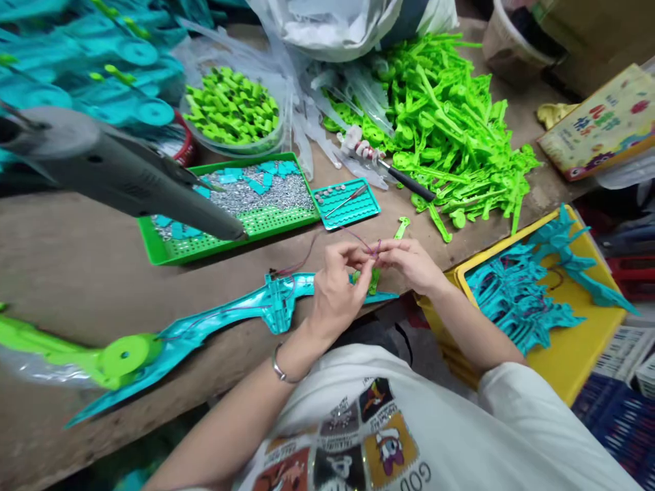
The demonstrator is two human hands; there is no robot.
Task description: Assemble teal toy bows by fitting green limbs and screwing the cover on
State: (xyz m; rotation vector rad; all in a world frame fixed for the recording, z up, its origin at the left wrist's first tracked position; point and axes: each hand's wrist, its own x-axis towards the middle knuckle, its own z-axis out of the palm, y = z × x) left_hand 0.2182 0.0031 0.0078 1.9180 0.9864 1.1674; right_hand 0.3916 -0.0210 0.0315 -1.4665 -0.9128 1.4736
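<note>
My left hand (342, 283) and my right hand (409, 264) meet close together, both with pinched fingers on a thin purple string (377, 249). A loop of the string runs left toward a turquoise toy bow (230, 307) that lies along the bench edge. Its left end carries a bright green arm with a round disc (125, 356). Another small green part (373, 281) shows beneath my fingers, partly hidden by them. Above my right hand lies a loose green piece (402, 227).
A grey electric screwdriver (127, 177) hangs at the left over a green tray (235, 232) of screws. Behind are a tub of green parts (233, 106) and a green heap (450, 129). A small turquoise tray (353, 203) holds a screwdriver. A yellow crate (578, 354) with turquoise parts stands right.
</note>
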